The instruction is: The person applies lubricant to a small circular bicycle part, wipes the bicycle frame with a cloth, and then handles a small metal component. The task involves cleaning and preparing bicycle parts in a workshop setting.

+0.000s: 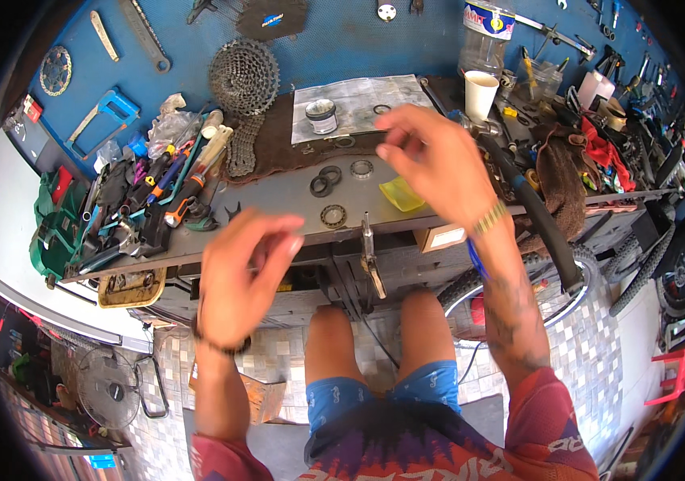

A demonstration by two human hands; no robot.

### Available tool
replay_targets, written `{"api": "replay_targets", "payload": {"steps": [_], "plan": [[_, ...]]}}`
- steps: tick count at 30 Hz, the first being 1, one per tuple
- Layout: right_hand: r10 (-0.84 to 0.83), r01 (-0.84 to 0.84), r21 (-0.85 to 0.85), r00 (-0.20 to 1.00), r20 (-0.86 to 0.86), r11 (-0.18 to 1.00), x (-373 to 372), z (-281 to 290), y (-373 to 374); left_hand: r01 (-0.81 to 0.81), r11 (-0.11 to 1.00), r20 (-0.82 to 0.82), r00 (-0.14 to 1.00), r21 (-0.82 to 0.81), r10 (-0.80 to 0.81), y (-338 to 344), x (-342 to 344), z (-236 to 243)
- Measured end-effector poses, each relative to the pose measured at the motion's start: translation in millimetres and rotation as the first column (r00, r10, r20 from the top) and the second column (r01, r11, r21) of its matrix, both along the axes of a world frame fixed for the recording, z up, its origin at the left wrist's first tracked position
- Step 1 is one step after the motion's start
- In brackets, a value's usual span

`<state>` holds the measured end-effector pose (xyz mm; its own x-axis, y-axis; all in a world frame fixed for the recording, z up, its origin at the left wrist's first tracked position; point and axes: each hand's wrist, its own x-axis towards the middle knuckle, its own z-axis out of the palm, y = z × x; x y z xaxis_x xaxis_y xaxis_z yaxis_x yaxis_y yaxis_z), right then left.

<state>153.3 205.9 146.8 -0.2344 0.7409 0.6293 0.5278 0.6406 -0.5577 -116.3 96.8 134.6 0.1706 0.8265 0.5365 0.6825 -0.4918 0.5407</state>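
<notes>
My left hand [242, 268] hovers at the bench's front edge, fingers loosely curled, thumb a little apart, nothing visible in it. Higher and to the right, my right hand [443, 164] hangs over the bench, fingers bent and thumb apart, with no held thing showing. Between them lie a ball bearing [333, 216], a second bearing [362, 169] and two overlapping black rings [321, 187]. A yellow-green translucent piece [401, 195] sits just below my right fingers. Farther back, a small tub [322, 117] and a dark ring [382, 109] rest on a printed sheet [407, 86].
Hand tools [186, 200] are heaped at the bench's left. A cassette [245, 76] and chain [241, 148] stand behind. A paper cup [480, 94], a black-handled tool [531, 200] and a brown rag [559, 172] occupy the right. A metal tool [369, 256] juts over the front edge.
</notes>
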Motion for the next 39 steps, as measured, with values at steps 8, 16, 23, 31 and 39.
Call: {"api": "replay_targets", "payload": {"steps": [8, 16, 23, 31, 39], "plan": [[0.146, -0.027, -0.215, 0.814, 0.562, 0.976, -32, -23, 82, 0.089, 0.951, -0.368, 0.908, -0.296, -0.199, 79, 7, 9], [0.319, -0.11, -0.434, 0.838, 0.443, 0.894, -27, -15, 90, 0.115, 0.885, -0.376, 0.875, -0.452, -0.306, 111, 2, 6], [0.385, -0.361, -0.594, 0.918, -0.092, 0.719, -15, -22, 69, 0.107, 0.729, -0.203, 0.924, -0.676, -0.323, 119, 4, 8], [0.4, -0.587, -0.544, 0.809, -0.432, 0.6, 8, -12, 44, 0.112, 0.73, -0.311, 0.854, -0.674, -0.417, 133, 29, 17], [0.381, -0.627, -0.442, 0.76, -0.526, 0.641, 20, -12, 16, 0.039, 0.723, -0.415, 0.797, -0.69, -0.439, 138, 34, 25]]}}
